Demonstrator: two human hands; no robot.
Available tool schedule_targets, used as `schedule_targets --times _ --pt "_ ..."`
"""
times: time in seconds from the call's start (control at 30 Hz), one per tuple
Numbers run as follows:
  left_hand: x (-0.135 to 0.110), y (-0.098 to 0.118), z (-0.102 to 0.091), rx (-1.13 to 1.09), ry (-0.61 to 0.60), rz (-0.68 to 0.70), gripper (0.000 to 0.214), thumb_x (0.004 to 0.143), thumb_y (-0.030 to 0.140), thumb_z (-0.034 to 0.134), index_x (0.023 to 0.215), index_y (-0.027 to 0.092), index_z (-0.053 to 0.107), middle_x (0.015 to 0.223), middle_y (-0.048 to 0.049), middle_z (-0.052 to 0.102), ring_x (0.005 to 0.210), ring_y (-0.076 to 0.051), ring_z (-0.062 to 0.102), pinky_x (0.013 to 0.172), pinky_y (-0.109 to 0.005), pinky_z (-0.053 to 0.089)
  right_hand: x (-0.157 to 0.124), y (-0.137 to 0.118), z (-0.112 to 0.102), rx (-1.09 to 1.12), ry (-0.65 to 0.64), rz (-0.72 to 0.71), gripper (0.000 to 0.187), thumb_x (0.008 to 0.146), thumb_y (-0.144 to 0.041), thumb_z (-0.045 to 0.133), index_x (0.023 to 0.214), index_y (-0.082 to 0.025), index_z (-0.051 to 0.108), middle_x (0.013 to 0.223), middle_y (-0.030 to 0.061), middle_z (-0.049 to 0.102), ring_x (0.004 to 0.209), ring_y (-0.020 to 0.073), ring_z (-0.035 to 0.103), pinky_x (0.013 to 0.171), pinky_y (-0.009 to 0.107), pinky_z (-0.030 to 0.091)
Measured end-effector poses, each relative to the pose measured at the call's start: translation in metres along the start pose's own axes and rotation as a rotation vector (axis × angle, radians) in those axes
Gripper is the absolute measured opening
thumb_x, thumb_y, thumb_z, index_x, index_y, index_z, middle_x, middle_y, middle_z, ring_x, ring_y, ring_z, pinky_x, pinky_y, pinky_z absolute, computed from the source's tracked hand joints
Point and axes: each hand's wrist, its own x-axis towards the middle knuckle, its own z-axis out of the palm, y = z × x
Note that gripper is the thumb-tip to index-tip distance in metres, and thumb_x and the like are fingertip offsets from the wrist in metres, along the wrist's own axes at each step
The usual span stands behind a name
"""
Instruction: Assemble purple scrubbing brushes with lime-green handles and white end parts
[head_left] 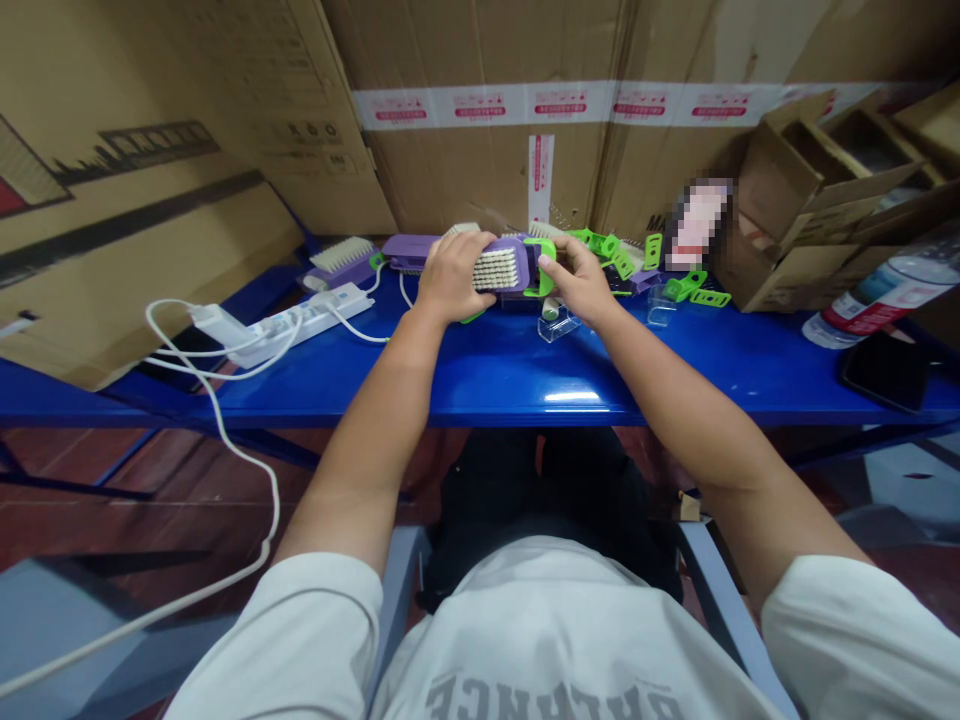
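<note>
A purple brush (pixel 498 268) with pale bristles facing me is held just above the blue table. My left hand (pixel 454 268) wraps round its left part, fingers over the top edge. With thumb and fingers, my right hand (pixel 583 278) grips a bright green plastic part (pixel 541 268) at the brush's right end. The green part meets the brush there; whether it is fastened I cannot tell. Behind my hands lie more purple brush pieces (pixel 405 252), partly hidden. A clear plastic piece (pixel 558 324) lies just under my right hand.
A white power strip (pixel 300 322) with cables and another bristled brush (pixel 343 260) are on the left. Several green parts (pixel 684 286) lie on the right, near a propped phone, a water bottle (pixel 870 300), a dark phone (pixel 886 370) and cardboard boxes (pixel 795 190).
</note>
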Motion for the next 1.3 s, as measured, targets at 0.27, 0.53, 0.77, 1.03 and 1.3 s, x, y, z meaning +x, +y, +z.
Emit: schedule_targets --times 0.27,0.53,0.77,1.03,1.3 --pt "0.000 -0.005 0.004 -0.024 0.044 0.030 0.095 0.079 0.027 0.089 0.170 0.026 0.059 0.176 -0.0163 0.066 0.169 -0.049 0.059 0.145 -0.069 0.044 0.000 0.000 -0.001 -0.030 0.002 -0.013 0.086 0.086 -0.106 0.076 0.127 -0.032 0.067 0.120 0.0074 0.085 0.105 0.0308 0.086 0.083 0.053 0.082" --pt "0.000 -0.005 0.008 -0.042 0.080 0.082 0.094 0.079 0.031 0.087 0.169 0.028 0.059 0.174 -0.0141 0.069 0.165 -0.047 0.062 0.145 -0.069 0.044 -0.001 -0.001 0.001 -0.029 0.015 0.009 0.088 0.082 -0.108 0.079 0.124 -0.032 0.066 0.121 0.0075 0.086 0.109 0.0311 0.085 0.094 0.054 0.081" --pt "-0.002 0.006 0.002 -0.062 0.022 0.072 0.098 0.078 0.030 0.092 0.170 0.029 0.060 0.178 -0.0167 0.066 0.170 -0.052 0.058 0.146 -0.074 0.041 -0.002 -0.002 -0.002 -0.072 -0.008 0.037 0.091 0.080 -0.110 0.078 0.128 -0.033 0.068 0.125 0.0095 0.086 0.116 0.0359 0.085 0.093 0.058 0.081" --pt "-0.001 0.008 0.001 -0.064 0.012 0.065 0.100 0.077 0.029 0.094 0.171 0.029 0.060 0.177 -0.0163 0.067 0.169 -0.051 0.058 0.147 -0.074 0.040 -0.002 -0.004 -0.002 -0.143 0.012 -0.023 0.097 0.081 -0.110 0.077 0.134 -0.029 0.079 0.131 0.0113 0.087 0.124 0.0393 0.084 0.110 0.065 0.077" --pt "-0.001 0.007 0.002 -0.051 -0.003 0.067 0.099 0.079 0.030 0.094 0.172 0.029 0.059 0.179 -0.0176 0.065 0.170 -0.054 0.057 0.145 -0.075 0.040 -0.001 0.001 -0.004 -0.154 -0.004 -0.019 0.094 0.085 -0.107 0.076 0.139 -0.031 0.080 0.125 0.0106 0.087 0.116 0.0388 0.085 0.096 0.065 0.080"
